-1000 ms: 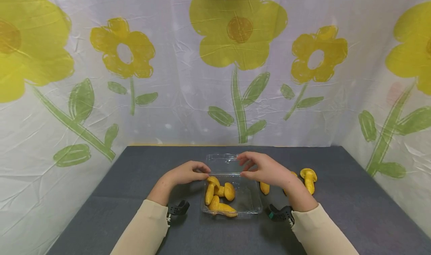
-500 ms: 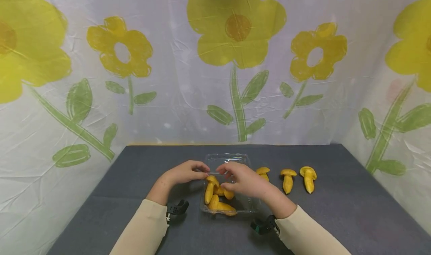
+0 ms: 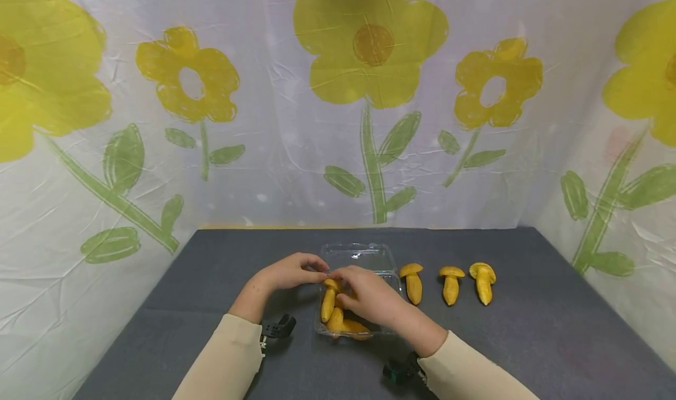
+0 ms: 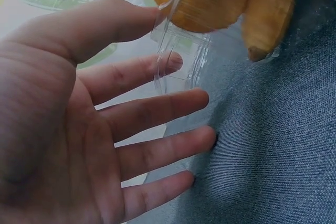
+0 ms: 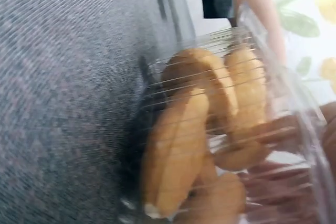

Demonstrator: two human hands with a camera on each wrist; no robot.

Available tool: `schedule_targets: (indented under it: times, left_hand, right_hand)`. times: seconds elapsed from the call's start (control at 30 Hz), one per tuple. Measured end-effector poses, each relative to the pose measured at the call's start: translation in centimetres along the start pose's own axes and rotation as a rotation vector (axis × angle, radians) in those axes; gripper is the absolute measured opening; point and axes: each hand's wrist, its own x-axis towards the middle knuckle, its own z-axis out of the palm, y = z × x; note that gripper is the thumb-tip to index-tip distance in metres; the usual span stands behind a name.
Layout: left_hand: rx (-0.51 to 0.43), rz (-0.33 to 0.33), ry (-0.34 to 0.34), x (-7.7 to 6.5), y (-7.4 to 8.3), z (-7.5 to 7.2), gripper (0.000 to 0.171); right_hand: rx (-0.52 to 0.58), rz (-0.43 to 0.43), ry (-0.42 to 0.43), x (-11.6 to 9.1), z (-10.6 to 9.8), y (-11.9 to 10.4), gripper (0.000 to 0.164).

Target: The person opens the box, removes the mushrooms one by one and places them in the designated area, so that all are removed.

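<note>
A clear plastic clamshell box (image 3: 392, 278) stands at the middle of the table, its lid (image 3: 364, 251) folded open toward the back. Yellow mushrooms lie inside it: one upright-looking mushroom (image 3: 328, 305) at the left, another mushroom (image 3: 338, 318) at the front, and more partly hidden. My left hand (image 3: 293, 272) touches the box's back left corner with its thumb, fingers spread and nearly straight. Over the box's inside, my right hand (image 3: 367, 294) has thumb and fingers right at the mushrooms; I cannot tell whether it grips one. The right wrist view is blurred.
Right of the box, three yellow mushrooms lie apart in a row: a near mushroom (image 3: 413, 284), a middle mushroom (image 3: 450, 285) and a far mushroom (image 3: 483, 284). A dark cloth covers the table (image 3: 222, 271). Flower-printed curtains (image 3: 274, 183) hang behind and at both sides.
My right hand has moved left and nearer, from the back right of the box beside the lid down to the mushrooms inside. The left hand has stayed at the corner.
</note>
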Motion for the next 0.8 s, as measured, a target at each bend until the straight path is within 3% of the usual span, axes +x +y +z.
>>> schedule_targets:
  times: [0.47, 0.67, 0.8]
  left_hand:
    - [0.017, -0.038, 0.030, 0.2, 0.8, 0.2, 0.042]
    - [0.035, -0.027, 0.034, -0.2, 0.3, 1.4, 0.054]
    - [0.054, -0.027, 0.039, -1.1, 0.4, 2.0, 0.062]
  right_hand:
    - [-0.014, 0.081, 0.136, 0.0, -0.4, 0.4, 0.009]
    - [-0.009, 0.087, 0.138, -1.3, -0.8, 0.2, 0.014]
    - [-0.002, 0.113, 0.175, -3.0, -2.4, 0.2, 0.020]
